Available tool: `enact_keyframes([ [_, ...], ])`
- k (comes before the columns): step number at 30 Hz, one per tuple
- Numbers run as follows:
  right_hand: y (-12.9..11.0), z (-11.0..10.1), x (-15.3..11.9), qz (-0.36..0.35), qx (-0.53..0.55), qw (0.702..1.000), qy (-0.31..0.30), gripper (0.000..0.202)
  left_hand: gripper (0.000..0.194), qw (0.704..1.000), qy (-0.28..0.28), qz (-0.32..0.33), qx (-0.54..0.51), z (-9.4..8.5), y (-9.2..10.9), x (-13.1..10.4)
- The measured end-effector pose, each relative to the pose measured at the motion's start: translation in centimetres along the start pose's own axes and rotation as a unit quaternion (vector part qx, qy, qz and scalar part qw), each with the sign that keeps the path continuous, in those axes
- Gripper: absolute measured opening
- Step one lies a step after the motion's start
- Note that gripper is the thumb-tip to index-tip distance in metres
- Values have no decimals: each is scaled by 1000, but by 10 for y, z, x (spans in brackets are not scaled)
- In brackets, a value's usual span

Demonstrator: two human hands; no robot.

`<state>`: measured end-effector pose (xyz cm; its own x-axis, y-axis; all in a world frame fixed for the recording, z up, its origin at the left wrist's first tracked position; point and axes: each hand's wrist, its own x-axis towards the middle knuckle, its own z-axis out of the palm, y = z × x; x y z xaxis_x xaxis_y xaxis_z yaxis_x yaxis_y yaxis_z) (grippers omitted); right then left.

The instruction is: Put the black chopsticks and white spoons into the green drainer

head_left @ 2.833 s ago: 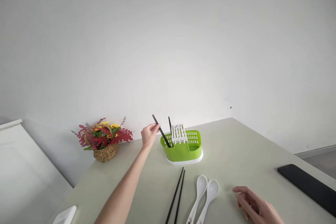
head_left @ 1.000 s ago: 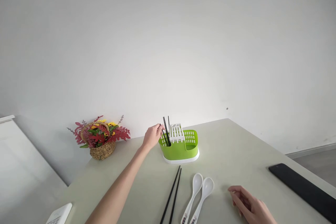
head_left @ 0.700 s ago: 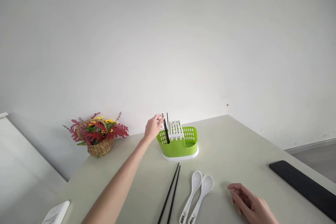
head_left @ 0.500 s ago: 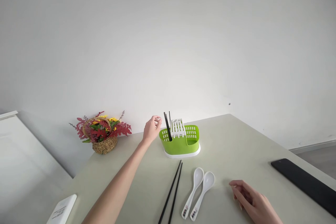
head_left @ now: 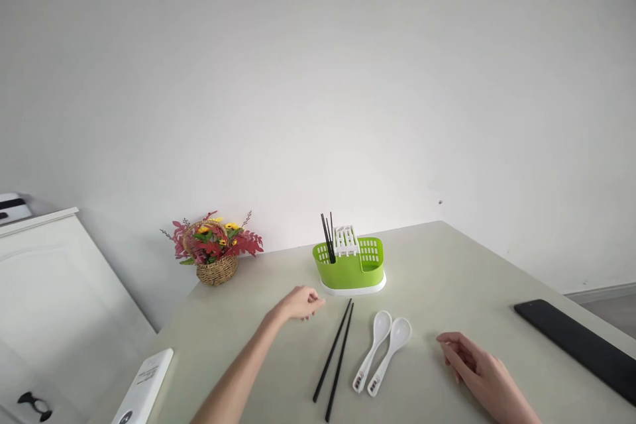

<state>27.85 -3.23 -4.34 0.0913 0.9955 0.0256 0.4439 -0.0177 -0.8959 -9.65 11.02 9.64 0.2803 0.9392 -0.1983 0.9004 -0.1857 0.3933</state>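
Observation:
My left hand point(head_left: 301, 303) hovers over the table, left of two black chopsticks point(head_left: 340, 361) lying side by side; its fingers are curled and look empty. On the right, my right hand point(head_left: 470, 364) rests at the table with fingers loosely bent and apart, holding nothing. Two white spoons point(head_left: 390, 354) lie between the chopsticks and my right hand, bowls pointing away from me. Behind them stands a green utensil holder point(head_left: 348, 275) on a white base. Several black chopsticks point(head_left: 328, 238) lean upright in its left part, beside a white slotted rack point(head_left: 346, 240).
A wicker basket of artificial flowers point(head_left: 217, 271) stands at the table's back left. A white box-like object point(head_left: 146, 384) lies at the left edge, near a white cabinet point(head_left: 64, 291). On the right is a long black object point(head_left: 576, 344). A wall rises behind the table.
My left hand has moved from beside the holder's upright chopsticks down toward the chopsticks on the table. The view has shifted slightly left, showing more cabinet. My right hand stays in about the same place.

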Motion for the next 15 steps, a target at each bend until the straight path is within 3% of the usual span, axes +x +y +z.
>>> enact_keyframes([
  [7,5,2,2,-5,2,1000,6,48,31,995,19,-8,93,54,41,-19],
  [11,6,2,3,-11,-2,1000,9,47,27,991,27,-11,127,71,58,-18],
  [15,7,3,2,-13,-1,1000,16,46,16,995,30,12,96,82,66,-14],
])
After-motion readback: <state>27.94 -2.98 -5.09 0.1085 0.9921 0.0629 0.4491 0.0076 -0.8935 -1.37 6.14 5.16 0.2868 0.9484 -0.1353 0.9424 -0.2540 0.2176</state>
